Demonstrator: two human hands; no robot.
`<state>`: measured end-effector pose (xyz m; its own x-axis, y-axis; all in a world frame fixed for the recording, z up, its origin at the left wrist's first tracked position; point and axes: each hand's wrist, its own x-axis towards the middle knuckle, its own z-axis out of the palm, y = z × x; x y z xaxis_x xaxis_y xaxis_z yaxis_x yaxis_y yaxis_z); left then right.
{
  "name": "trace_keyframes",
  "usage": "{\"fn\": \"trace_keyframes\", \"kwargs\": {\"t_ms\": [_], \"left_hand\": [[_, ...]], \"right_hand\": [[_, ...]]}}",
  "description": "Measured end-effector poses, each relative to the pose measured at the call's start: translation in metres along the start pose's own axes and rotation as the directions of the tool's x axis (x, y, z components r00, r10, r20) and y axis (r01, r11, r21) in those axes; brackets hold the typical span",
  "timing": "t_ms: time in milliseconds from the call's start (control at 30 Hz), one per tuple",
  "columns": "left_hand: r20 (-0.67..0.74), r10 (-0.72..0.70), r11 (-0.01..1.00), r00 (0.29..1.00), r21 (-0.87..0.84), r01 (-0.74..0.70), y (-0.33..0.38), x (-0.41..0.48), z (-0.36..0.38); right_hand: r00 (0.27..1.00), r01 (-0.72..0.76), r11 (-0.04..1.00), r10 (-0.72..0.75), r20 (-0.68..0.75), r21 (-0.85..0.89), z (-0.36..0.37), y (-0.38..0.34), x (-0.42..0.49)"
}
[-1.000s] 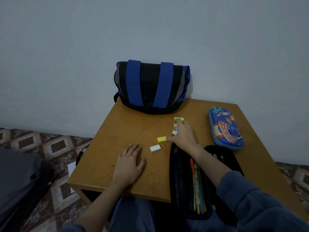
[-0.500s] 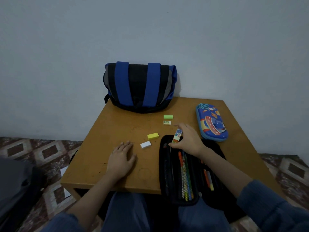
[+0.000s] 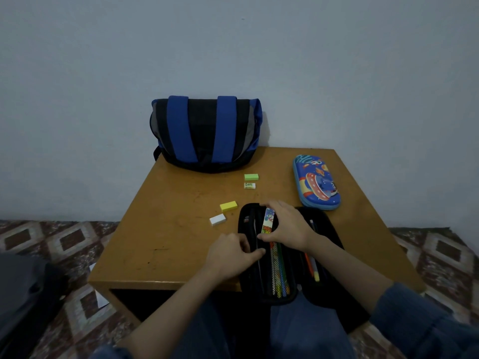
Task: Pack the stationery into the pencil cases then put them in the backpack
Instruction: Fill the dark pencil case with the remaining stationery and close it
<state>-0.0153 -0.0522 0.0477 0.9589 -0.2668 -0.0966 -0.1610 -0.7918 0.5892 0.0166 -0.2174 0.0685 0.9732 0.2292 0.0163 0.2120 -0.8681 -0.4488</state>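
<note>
A black pencil case (image 3: pixel 329 237) lies unzipped at the table's near edge, with several pencils (image 3: pixel 278 270) inside. My right hand (image 3: pixel 290 224) pinches a small colourful ruler (image 3: pixel 268 221) over the case's left half. My left hand (image 3: pixel 233 255) grips the case's left rim with curled fingers. Loose on the table lie a yellow eraser (image 3: pixel 228 206), a white eraser (image 3: pixel 217 219), a green eraser (image 3: pixel 251 176) and a small white-green eraser (image 3: pixel 249 185). A blue printed pencil case (image 3: pixel 315 182) lies closed at the right. The blue-black backpack (image 3: pixel 206 133) stands against the wall.
The small wooden table (image 3: pixel 168 229) stands against a pale wall. Patterned floor tiles (image 3: pixel 51 237) surround it. A dark bag (image 3: pixel 23 301) sits on the floor at the lower left. White paper (image 3: pixel 99 299) lies under the table's left corner.
My right hand brought the ruler from the table back over the black case. My left hand left the tabletop and took hold of the case's left rim.
</note>
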Motion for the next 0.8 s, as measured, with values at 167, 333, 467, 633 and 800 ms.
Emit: {"fn": "trace_keyframes", "kwargs": {"t_ms": [167, 333, 467, 633, 800], "left_hand": [[0.020, -0.035, 0.999, 0.999, 0.029, 0.035, 0.002, -0.003, 0.001], [0.082, -0.050, 0.992, 0.995, -0.112, 0.060, -0.001, -0.001, -0.007], [0.117, -0.091, 0.968, 0.989, -0.224, 0.115, 0.001, 0.000, -0.013], [0.152, -0.124, 0.946, 0.981, -0.282, 0.163, 0.000, 0.003, -0.014], [0.156, -0.135, 0.935, 0.978, -0.305, 0.178, -0.003, 0.002, -0.012]], "right_hand": [[0.999, 0.032, 0.999, -0.031, 0.036, -0.012, 0.001, -0.002, -0.006], [0.996, 0.067, 0.997, -0.065, 0.055, -0.030, 0.002, -0.007, -0.011], [0.992, 0.099, 0.993, -0.092, 0.090, -0.067, 0.008, -0.012, -0.018], [0.982, 0.132, 0.989, -0.123, 0.144, -0.061, 0.013, -0.014, -0.026], [0.983, 0.131, 0.984, -0.112, 0.146, -0.124, 0.005, -0.009, -0.027]]}}
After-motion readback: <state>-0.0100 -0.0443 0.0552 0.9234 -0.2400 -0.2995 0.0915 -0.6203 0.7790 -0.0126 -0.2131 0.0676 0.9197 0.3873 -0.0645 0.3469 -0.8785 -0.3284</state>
